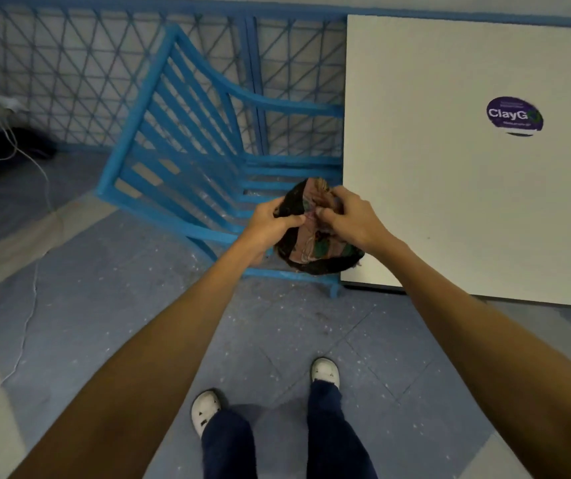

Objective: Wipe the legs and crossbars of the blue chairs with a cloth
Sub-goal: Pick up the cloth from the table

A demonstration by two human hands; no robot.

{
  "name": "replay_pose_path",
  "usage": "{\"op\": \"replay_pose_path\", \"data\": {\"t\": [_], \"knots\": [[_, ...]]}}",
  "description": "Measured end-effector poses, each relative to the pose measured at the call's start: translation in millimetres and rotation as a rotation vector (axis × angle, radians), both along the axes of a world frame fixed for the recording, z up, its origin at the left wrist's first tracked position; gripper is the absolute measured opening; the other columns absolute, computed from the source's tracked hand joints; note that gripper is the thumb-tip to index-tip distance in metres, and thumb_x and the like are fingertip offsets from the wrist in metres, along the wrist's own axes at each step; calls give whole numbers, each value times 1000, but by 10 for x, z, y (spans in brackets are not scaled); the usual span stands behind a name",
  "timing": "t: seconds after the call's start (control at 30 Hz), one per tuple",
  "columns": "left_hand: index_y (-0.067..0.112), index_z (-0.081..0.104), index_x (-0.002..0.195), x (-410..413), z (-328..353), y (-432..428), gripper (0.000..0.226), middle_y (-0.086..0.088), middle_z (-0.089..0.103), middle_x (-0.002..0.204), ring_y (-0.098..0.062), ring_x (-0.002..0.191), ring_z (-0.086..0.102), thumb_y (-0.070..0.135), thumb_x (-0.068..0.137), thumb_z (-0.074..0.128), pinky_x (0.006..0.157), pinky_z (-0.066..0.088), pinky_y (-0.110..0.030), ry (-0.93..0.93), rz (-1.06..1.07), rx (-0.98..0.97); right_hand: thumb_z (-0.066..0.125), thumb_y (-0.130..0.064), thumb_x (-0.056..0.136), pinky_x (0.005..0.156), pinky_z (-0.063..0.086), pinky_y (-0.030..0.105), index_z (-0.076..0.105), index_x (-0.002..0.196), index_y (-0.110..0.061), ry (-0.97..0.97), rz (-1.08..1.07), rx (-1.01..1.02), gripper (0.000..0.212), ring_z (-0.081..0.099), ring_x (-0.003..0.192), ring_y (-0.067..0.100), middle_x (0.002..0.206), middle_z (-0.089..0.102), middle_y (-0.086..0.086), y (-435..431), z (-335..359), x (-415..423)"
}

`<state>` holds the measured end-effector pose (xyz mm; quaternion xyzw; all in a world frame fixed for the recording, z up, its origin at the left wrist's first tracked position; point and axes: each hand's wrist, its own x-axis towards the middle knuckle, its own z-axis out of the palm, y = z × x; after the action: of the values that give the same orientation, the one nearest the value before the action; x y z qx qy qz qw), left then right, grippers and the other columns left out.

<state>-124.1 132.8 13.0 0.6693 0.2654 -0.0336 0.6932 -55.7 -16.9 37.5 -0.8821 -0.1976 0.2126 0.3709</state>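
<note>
Over floor (104,305), cloth (315,250) between fingers (291,221)

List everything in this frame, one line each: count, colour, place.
chair: 1, blue, ahead, beside the table's left edge
cloth: 1, patterned with dark edging, in front of the chair seat
table: 1, white, right
sticker: 1, purple, on the tabletop
lattice railing: 1, blue, along the far wall
charger: 1, white with trailing cable, far left
shoes: 2, white, bottom centre
trousers: 1, dark blue, above the shoes
left hand: 1, fingers pinching the cloth
right hand: 1, fingers pinching the cloth
</note>
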Motion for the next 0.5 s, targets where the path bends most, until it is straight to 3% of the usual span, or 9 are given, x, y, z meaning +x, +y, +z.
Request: {"op": "replay_pose_path", "data": {"t": [0.13, 0.2, 0.27, 0.37, 0.5], "knots": [[12, 68, 99, -405, -12, 573, 16, -3, 72, 88, -12, 76, 67, 8, 83, 68, 73, 55, -27, -46, 73, -31, 71, -30, 83, 83, 43, 25, 48, 128, -16, 62, 113, 80, 53, 59, 107, 18, 115, 63, -1, 595, -89, -364], [14, 68, 91, -593, -58, 846, 10, 7, 73, 73, -5, 67, 67, 7, 84, 67, 63, 54, -20, -77, 85, -65, 80, -46, 70, 100, 44, 34, 28, 145, -27, 62, 171, 135, 94, 52, 123, 17, 134, 54, 1, 897, -232, -607], [14, 69, 89, -739, -114, 1015, 10, 10, 72, 67, -2, 63, 66, 7, 82, 69, 59, 52, -17, -88, 80, -75, 81, -63, 56, 104, 40, 47, 0, 148, -46, -10, 196, 104, 124, 42, 130, 23, 143, 40, 5, 1118, -414, -833], [10, 69, 90, -948, -357, 1234, 8, 7, 71, 69, -2, 61, 65, 9, 82, 70, 60, 53, -18, -78, 84, -79, 86, -49, 56, 99, 42, 41, -9, 140, -58, -40, 114, 169, 127, 40, 123, 22, 134, 31, 5, 1397, -764, -1182], [12, 69, 89, -1152, -889, 1381, 5, -2, 71, 81, -10, 73, 70, 12, 87, 65, 70, 58, -26, 9, 47, -152, 84, -27, 67, 101, 38, 18, 17, 144, -50, -26, -8, 292, 104, 33, 123, 9, 132, 23, -4, 1499, -1402, -1546]]}}
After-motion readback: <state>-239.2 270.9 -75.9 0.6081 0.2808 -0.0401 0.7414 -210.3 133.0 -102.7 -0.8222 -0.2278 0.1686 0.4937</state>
